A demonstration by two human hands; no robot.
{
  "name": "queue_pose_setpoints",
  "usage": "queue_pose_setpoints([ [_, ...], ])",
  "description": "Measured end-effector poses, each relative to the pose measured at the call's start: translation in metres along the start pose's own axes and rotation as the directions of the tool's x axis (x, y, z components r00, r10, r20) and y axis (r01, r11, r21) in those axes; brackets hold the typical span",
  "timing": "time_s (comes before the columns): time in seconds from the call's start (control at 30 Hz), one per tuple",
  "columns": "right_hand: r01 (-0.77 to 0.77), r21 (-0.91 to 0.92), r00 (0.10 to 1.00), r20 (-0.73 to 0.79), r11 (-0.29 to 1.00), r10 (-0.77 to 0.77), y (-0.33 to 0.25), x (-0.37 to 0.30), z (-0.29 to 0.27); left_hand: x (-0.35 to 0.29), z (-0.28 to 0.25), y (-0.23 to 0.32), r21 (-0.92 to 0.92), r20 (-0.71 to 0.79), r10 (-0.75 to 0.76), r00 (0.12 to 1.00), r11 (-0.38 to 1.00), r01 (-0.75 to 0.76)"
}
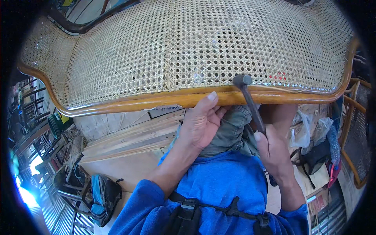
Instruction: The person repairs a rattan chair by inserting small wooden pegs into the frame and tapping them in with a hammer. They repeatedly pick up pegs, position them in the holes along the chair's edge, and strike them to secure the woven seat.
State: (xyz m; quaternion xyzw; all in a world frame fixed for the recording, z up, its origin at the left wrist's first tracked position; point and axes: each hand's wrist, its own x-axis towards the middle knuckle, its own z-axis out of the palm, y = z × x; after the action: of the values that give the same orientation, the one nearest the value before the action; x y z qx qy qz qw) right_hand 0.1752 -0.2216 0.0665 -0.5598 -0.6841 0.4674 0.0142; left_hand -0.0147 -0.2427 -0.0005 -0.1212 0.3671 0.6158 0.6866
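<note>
A woven cane panel in a curved, varnished wooden frame spans the upper view. My left hand grips the lower wooden rail, thumb on its front face and fingers curled beneath. In my right hand is a hammer with a dark handle, held near its lower end. Its head overlaps the rail and the cane edge, right of my left thumb; whether it touches them I cannot tell. A loose cane strip runs along the rail's upper edge at the right.
Stacked wooden boards lie at the left, above a black and blue backpack. Clear plastic bags and a dark bag are at the right. Another cane-panelled frame stands at the far right. Chairs crowd the far left.
</note>
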Motion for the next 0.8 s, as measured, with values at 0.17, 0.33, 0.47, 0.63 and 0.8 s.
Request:
queue_pose_setpoints([
  [0.17, 0.012, 0.166, 0.999, -0.036, 0.986, -0.006, -0.003, -0.006, 0.001, 0.000, -0.005, -0.002, 0.021, -0.022, 0.012, 1.000, 1.000, -0.012],
  [0.33, -0.018, -0.037, 0.996, 0.090, 0.999, 0.021, -0.004, 0.006, 0.000, 0.002, -0.005, -0.003, 0.007, 0.035, 0.039, 0.999, 0.999, -0.039],
  [0.47, -0.040, 0.142, 0.999, 0.010, 0.989, 0.039, -0.005, -0.003, 0.002, 0.000, -0.006, -0.005, 0.023, -0.014, 0.029, 0.999, 0.999, -0.028],
  [0.63, -0.086, -0.022, 0.985, 0.151, 0.996, 0.089, -0.006, 0.005, -0.002, 0.001, -0.010, -0.007, -0.020, 0.008, 0.029, 1.000, 0.999, -0.029],
  [0.8, -0.005, 0.124, 1.000, 0.012, 0.992, 0.003, -0.008, -0.009, -0.001, 0.001, -0.002, -0.008, -0.026, -0.053, 0.028, 0.998, 0.999, -0.029],
])
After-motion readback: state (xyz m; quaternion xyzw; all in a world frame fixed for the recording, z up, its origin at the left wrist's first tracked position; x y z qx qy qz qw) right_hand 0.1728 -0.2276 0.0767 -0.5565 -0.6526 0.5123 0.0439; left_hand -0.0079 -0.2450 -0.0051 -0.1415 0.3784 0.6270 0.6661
